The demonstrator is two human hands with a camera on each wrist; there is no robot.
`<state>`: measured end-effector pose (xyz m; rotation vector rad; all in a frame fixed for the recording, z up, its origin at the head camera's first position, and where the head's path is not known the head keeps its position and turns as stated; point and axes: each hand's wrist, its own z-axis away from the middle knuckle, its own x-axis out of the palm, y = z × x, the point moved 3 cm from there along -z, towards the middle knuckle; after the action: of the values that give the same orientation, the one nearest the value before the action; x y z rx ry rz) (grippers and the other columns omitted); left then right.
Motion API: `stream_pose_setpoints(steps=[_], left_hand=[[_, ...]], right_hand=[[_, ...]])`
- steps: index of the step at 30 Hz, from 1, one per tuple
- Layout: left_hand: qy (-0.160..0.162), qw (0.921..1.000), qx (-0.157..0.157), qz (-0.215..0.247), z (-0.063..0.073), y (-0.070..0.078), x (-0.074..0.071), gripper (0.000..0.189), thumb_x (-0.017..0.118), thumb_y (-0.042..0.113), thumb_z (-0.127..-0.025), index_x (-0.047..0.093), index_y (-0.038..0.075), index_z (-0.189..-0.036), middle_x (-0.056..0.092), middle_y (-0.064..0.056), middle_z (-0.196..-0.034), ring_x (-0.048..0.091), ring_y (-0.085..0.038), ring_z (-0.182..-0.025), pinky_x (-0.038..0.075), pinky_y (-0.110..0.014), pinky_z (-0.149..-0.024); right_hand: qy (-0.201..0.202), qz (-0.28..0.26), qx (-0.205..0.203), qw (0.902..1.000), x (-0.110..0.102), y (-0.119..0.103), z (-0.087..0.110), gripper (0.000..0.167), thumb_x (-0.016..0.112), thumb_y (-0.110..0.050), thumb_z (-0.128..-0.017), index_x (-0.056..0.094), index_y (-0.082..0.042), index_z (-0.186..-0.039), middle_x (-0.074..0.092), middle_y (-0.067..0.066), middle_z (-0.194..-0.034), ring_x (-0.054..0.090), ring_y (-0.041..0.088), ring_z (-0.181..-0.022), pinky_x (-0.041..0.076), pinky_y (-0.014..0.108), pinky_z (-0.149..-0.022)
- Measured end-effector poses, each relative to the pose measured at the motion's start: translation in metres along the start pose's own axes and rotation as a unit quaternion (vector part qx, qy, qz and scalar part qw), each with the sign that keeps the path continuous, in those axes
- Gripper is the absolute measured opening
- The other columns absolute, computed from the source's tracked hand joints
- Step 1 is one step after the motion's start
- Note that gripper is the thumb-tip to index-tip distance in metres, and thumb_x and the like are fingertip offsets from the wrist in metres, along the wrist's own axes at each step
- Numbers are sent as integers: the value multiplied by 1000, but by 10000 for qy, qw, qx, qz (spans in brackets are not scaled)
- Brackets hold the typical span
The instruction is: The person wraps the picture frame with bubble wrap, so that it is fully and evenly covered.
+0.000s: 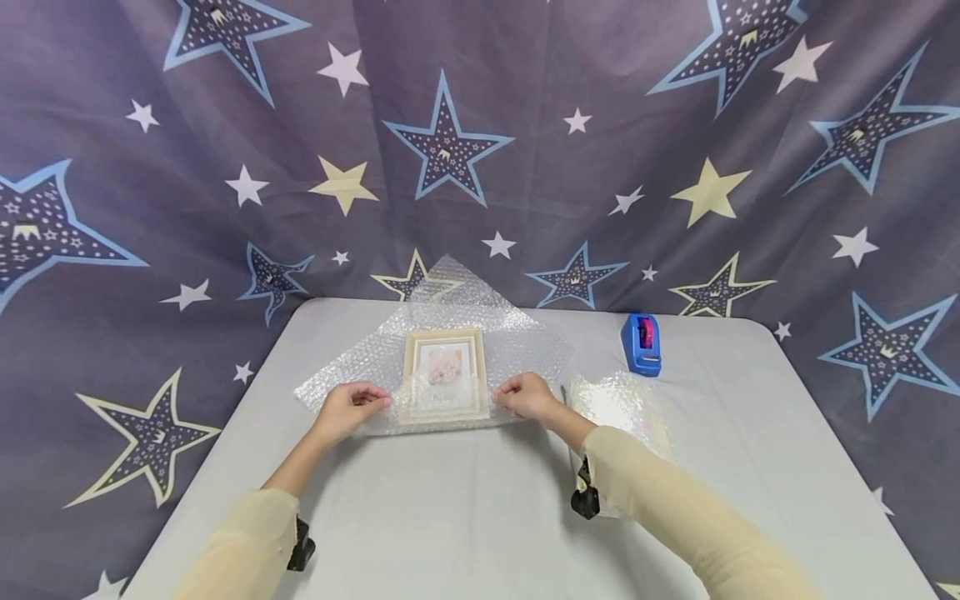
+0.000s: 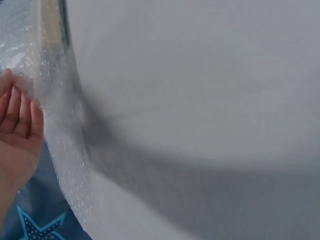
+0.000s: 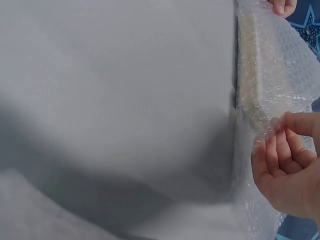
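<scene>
Your left hand [image 1: 349, 409] and right hand [image 1: 527, 395], nearly closed, each pinch bubble wrap [image 1: 528, 354] beside the picture frame [image 1: 444, 371], which lies on it, near part covered. Farther off, right of the frame, stands a blue tape dispenser [image 1: 641, 345].

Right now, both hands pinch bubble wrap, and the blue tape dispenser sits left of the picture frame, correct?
No: the blue tape dispenser sits right of the picture frame, as the head view shows. The left hand and right hand do pinch bubble wrap.

Starry curtain [image 1: 540, 183] — behind a white table [image 1: 435, 517]
</scene>
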<state>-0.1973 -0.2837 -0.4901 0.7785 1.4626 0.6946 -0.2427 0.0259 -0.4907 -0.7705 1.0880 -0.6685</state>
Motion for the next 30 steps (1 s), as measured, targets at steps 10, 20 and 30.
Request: stream_pose_setpoints(steps=[10, 20, 30], left_hand=[[79, 9998, -153, -33, -11, -11, 11, 18, 71, 11, -84, 70, -6, -91, 72, -15, -81, 56, 1, -64, 50, -14, -60], [180, 9987, -218, -414, -14, -12, 18, 13, 70, 9, -84, 69, -4, -84, 69, -12, -74, 55, -3, -62, 47, -14, -56], [240, 9968, -540, -545, -14, -12, 19, 13, 69, 11, -84, 69, -3, -83, 68, -8, -73, 55, -4, -63, 46, -15, -56]], right_hand=[[-3, -131, 21, 9999, 5, 15, -11, 7, 72, -15, -80, 76, -10, -80, 67, -1, -63, 53, 5, -53, 46, 18, -50], [285, 56, 294, 9991, 6, 9, -6, 12, 73, -14, -79, 76, -4, -83, 69, -1, -63, 50, 3, -49, 42, 14, -48], [756, 390, -713, 9938, 3, -4, 0, 13, 76, -13, -76, 73, -1, -82, 72, 10, -74, 58, 9, -60, 48, 17, -56]])
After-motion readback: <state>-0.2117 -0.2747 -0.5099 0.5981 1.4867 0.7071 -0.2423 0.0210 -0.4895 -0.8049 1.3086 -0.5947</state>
